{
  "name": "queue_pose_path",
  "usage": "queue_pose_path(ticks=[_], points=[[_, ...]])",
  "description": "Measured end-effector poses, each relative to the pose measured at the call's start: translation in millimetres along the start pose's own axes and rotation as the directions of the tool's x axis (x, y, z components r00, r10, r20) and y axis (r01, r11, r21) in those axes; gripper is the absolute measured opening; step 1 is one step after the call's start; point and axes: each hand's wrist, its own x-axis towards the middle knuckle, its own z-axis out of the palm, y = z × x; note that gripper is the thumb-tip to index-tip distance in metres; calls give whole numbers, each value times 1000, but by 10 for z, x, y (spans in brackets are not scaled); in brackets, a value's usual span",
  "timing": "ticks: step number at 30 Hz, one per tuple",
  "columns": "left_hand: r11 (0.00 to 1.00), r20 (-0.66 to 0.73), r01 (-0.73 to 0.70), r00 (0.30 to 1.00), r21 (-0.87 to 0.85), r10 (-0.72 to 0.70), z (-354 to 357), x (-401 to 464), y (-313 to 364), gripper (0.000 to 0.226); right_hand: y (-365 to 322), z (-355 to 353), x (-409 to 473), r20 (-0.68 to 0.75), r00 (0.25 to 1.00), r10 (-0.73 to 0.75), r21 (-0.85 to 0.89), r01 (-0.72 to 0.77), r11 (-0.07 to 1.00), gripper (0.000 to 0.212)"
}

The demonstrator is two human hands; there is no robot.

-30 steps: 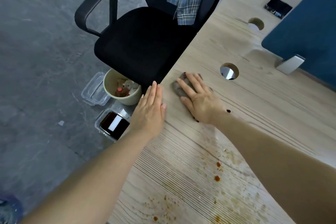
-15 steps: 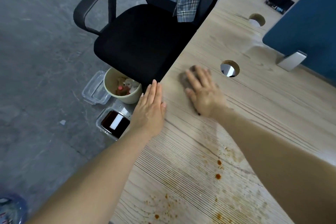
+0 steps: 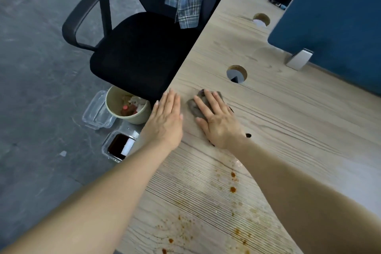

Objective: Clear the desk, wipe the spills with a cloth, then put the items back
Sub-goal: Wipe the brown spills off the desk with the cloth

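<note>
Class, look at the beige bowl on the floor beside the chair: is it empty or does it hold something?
Not empty. The beige bowl stands upright, with scraps visible inside, some pale, some reddish.

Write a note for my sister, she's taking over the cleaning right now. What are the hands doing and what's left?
Left hand: flat, at the desk edge, holding nothing.
Right hand: fingers straight, pressing the grey cloth on the desk.
Done: the bowl and containers are off the desk, on the floor.
Left: orange spills near you aren't wiped; then put the items back.
</note>
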Motion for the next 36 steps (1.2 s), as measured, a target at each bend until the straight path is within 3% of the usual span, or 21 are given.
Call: queue_pose_path(ticks=[6,13,19,21,26,32,36], points=[[994,143,-79,986,-70,88,179,75,290,59,283,-67,49,-101,957,271,72,-264,962,58],[995,158,-88,983,-43,94,196,76,277,58,319,-12,-286,-68,989,131,35,-129,991,60],[995,165,-92,981,-45,98,197,71,274,57,543,-82,-137,-135,909,394,125,-379,917,61],[996,165,-82,982,-43,88,209,65,276,56,391,13,-274,-152,907,392,118,-377,919,61],[995,178,-89,980,-37,94,197,81,274,57,362,71,-553,-62,973,222,74,-218,973,58],[994,165,-107,980,-30,111,214,92,252,57,747,-71,-417,-107,874,473,140,-458,878,61],[995,168,-93,981,-39,98,219,87,274,57,371,59,-570,-89,889,448,130,-436,891,62]])
